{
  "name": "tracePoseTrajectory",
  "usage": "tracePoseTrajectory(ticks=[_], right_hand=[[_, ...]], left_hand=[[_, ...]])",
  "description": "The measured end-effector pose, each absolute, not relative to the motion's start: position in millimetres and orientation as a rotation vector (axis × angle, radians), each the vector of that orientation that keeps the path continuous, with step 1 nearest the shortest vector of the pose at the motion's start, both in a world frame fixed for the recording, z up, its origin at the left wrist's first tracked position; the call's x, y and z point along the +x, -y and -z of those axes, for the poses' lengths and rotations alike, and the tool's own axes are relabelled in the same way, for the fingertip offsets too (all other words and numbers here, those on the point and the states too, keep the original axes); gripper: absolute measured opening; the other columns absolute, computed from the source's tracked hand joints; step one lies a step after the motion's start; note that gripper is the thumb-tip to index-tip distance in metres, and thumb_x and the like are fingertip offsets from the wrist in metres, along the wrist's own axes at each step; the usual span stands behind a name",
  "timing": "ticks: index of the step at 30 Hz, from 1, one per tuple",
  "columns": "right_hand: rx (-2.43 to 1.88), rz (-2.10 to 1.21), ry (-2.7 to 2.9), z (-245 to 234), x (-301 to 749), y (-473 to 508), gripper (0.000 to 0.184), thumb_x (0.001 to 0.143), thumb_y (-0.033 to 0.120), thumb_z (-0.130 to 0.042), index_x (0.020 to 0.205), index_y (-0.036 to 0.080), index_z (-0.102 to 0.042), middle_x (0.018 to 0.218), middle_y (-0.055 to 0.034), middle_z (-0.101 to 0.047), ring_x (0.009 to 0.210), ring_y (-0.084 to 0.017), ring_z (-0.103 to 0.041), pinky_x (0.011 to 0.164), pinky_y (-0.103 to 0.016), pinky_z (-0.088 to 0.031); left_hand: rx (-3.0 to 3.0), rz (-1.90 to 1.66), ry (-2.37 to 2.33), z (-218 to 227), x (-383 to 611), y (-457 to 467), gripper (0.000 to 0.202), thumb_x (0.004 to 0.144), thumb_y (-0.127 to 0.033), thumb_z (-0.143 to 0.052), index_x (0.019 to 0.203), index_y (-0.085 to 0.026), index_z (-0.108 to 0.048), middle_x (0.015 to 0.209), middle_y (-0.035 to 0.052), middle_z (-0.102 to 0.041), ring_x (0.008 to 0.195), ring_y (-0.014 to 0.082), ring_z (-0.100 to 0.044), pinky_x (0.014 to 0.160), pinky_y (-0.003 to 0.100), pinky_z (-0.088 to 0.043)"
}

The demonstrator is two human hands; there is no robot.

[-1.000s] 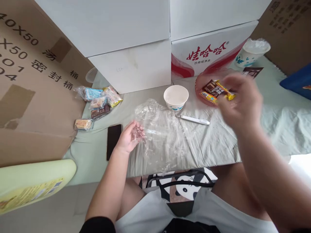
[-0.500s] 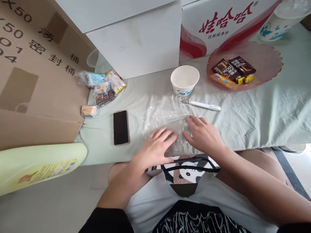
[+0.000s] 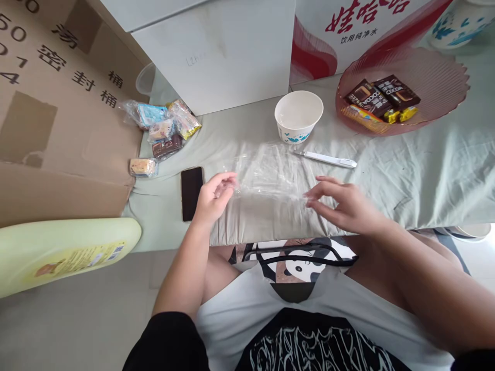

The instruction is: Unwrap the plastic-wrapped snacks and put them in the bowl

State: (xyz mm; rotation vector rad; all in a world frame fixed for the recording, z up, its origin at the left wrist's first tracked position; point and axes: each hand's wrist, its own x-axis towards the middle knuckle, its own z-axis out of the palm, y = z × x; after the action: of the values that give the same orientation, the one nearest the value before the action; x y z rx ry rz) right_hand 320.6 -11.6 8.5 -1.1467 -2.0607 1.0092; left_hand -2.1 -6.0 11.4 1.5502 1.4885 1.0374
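A thin sheet of clear plastic film (image 3: 266,178) stretches between my two hands over the cloth-covered table. My left hand (image 3: 214,198) pinches its left edge, close beside the black phone (image 3: 192,193). At the near right corner, my right hand (image 3: 342,201) grips the film between thumb and fingertips. Just beyond the film stands a white paper bowl (image 3: 298,117) with a blue pattern; its visible inside looks bare. A white utility knife (image 3: 327,158) lies between the bowl and my right hand.
Wrapped snacks (image 3: 164,126) lie at the left near a cardboard box (image 3: 58,118). A pink ribbed bowl (image 3: 436,87) at the right holds several packaged treats. White boxes (image 3: 216,62) line the back. A pale yellow jug (image 3: 69,252) juts in at the left.
My hands have moved apart, from resting flat on the film to pinching its sides. The film is now pulled wider between them. The view has shifted slightly.
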Motion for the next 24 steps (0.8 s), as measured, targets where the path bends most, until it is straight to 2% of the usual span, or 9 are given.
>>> tracePoseTrajectory(ticks=[3, 6, 8, 9, 12, 14, 16, 19, 24], right_hand=[[-1.271, -1.209, 1.600, -17, 326, 15, 0.025, 0.093, 0.053, -0.061, 0.098, 0.028, -0.058, 0.068, 0.0003, -0.069, 0.066, -0.023, -0.071, 0.084, -0.051, -0.059], [-1.143, -1.255, 1.379, -17, 334, 13, 0.062, 0.074, 0.073, -0.072, 0.117, 0.032, -0.054, 0.088, -0.0026, -0.072, 0.087, -0.027, -0.074, 0.084, -0.050, -0.058], [-1.097, -1.276, 1.444, -12, 336, 10, 0.083, 0.061, 0.070, -0.084, 0.128, 0.035, -0.050, 0.100, -0.0033, -0.072, 0.107, -0.030, -0.072, 0.093, -0.051, -0.056], [-1.121, -1.290, 1.480, -9, 336, 9, 0.085, 0.061, 0.064, -0.087, 0.131, 0.035, -0.049, 0.099, -0.0026, -0.072, 0.107, -0.030, -0.072, 0.094, -0.051, -0.056], [-1.303, -1.292, 1.448, 1, 331, 6, 0.060, 0.079, 0.050, -0.078, 0.129, 0.029, -0.051, 0.078, 0.0022, -0.069, 0.082, -0.024, -0.075, 0.084, -0.046, -0.059], [-1.416, -1.247, 1.353, 6, 327, 5, 0.047, 0.084, 0.045, -0.072, 0.124, 0.027, -0.054, 0.069, 0.0043, -0.065, 0.067, -0.021, -0.072, 0.074, -0.042, -0.060], [-1.478, -1.206, 1.280, 8, 326, 4, 0.042, 0.085, 0.043, -0.071, 0.120, 0.026, -0.055, 0.073, 0.0031, -0.067, 0.063, -0.019, -0.071, 0.070, -0.039, -0.059], [-1.512, -1.129, 1.246, 7, 326, 2, 0.041, 0.084, 0.042, -0.070, 0.119, 0.026, -0.055, 0.081, 0.0002, -0.070, 0.066, -0.019, -0.072, 0.066, -0.037, -0.059], [-1.626, -1.024, 1.308, 6, 326, 0, 0.036, 0.086, 0.037, -0.066, 0.120, 0.026, -0.057, 0.062, 0.0054, -0.063, 0.051, -0.017, -0.064, 0.056, -0.034, -0.052]], left_hand=[[1.534, -0.965, -1.548, -8, -1, 11, 0.026, 0.076, -0.025, -0.072, 0.102, -0.020, -0.074, 0.086, 0.0027, -0.073, 0.088, 0.0196, -0.072, 0.089, 0.035, -0.056], [1.387, -1.012, -1.553, -5, 5, 12, 0.016, 0.079, -0.028, -0.072, 0.092, -0.019, -0.071, 0.078, 0.0013, -0.070, 0.077, 0.0171, -0.072, 0.080, 0.031, -0.058], [1.225, -1.092, -1.531, -2, 8, 9, 0.018, 0.081, -0.033, -0.072, 0.092, -0.019, -0.068, 0.076, 0.0003, -0.067, 0.068, 0.0150, -0.070, 0.067, 0.028, -0.058], [1.162, -1.121, -1.516, -1, 9, 7, 0.022, 0.081, -0.037, -0.073, 0.094, -0.019, -0.067, 0.076, -0.0001, -0.066, 0.064, 0.0140, -0.069, 0.061, 0.026, -0.056], [1.096, -1.139, -1.423, 2, 8, 2, 0.042, 0.078, -0.046, -0.078, 0.108, -0.022, -0.063, 0.088, 0.0022, -0.069, 0.063, 0.0131, -0.069, 0.055, 0.024, -0.054], [1.143, -1.031, -1.306, 2, 5, 2, 0.067, 0.069, -0.042, -0.087, 0.126, -0.025, -0.056, 0.101, 0.0054, -0.072, 0.075, 0.0161, -0.074, 0.064, 0.025, -0.057], [1.215, -0.858, -1.239, 2, 2, 3, 0.087, 0.065, -0.033, -0.089, 0.141, -0.028, -0.046, 0.102, 0.0049, -0.074, 0.086, 0.0186, -0.075, 0.075, 0.028, -0.059], [1.254, -0.775, -1.313, 3, 1, 3, 0.087, 0.072, -0.025, -0.082, 0.149, -0.028, -0.040, 0.090, 0.0008, -0.073, 0.079, 0.0167, -0.074, 0.076, 0.029, -0.059], [1.156, -1.067, -1.393, 3, 4, -6, 0.092, 0.071, -0.024, -0.083, 0.150, -0.032, -0.037, 0.108, 0.0056, -0.071, 0.061, 0.0110, -0.064, 0.055, 0.024, -0.052]])
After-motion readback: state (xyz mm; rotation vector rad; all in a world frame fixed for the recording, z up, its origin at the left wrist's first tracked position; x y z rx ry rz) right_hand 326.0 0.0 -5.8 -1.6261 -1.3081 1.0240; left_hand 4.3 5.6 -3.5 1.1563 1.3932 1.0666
